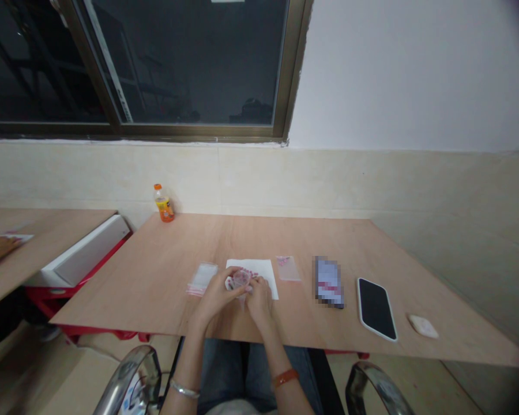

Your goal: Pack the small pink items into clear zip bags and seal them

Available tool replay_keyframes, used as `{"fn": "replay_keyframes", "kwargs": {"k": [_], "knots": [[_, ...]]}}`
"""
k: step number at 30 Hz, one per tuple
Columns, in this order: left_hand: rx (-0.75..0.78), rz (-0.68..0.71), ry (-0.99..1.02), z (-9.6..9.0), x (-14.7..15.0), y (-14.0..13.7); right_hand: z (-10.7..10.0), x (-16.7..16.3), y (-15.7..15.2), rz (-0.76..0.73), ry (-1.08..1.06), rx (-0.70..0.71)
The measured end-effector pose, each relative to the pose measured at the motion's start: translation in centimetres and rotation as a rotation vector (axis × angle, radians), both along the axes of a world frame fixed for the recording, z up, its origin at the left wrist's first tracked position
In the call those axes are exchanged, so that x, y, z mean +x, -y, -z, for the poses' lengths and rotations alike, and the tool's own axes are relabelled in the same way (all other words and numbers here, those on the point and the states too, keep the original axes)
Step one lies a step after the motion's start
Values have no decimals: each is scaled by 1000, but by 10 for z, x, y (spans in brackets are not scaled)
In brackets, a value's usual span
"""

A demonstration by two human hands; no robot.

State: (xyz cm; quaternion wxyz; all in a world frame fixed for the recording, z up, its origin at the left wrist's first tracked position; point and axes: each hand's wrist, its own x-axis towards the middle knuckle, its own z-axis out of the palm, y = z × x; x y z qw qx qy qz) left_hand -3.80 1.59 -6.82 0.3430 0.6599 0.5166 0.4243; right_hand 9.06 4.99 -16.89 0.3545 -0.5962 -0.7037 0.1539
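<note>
My left hand (219,293) is curled around a small clear plastic bag (242,278), its thumb and fingers closed on it. My right hand (259,298) meets it from the other side, fingers bent in and pinching at the bag's edge. Both hands are just over a white sheet of paper (267,274), where several small red-pink pieces (251,272) lie behind the bag. Left of the paper is a stack of clear bags (204,278) with pink edges. To the right lies another clear bag (289,270) with a few pink bits near its top.
A blurred-out phone-like item (328,282), a dark-screened tablet or phone (376,308) and a small pale object (422,326) lie on the wooden table (121,282) to the right. An orange drink bottle (164,204) stands at the back left, near the wall.
</note>
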Motion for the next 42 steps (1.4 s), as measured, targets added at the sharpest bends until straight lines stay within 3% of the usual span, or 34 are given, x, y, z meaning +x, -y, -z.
{"fn": "replay_keyframes", "kwargs": {"k": [9, 16, 21, 25, 28, 33, 42], "knots": [[13, -8, -17, 2, -3, 0, 2, -1, 0, 27, -12, -14], [-37, 9, 36, -2, -2, -1, -3, 3, -7, 0, -355, 54], [-42, 27, 37, -3, -3, -1, -35, 13, -11, 31, -632, 121], [-56, 29, 30, -2, -3, -1, -67, 22, -2, -106, -649, 132], [-41, 55, 30, -1, -2, -1, -78, 22, 6, -231, -612, 133], [-14, 69, 38, 2, -4, -2, -80, 18, 10, -310, -591, 103], [-40, 42, 31, 5, -6, -3, -71, 26, -1, -176, -628, 61]]}}
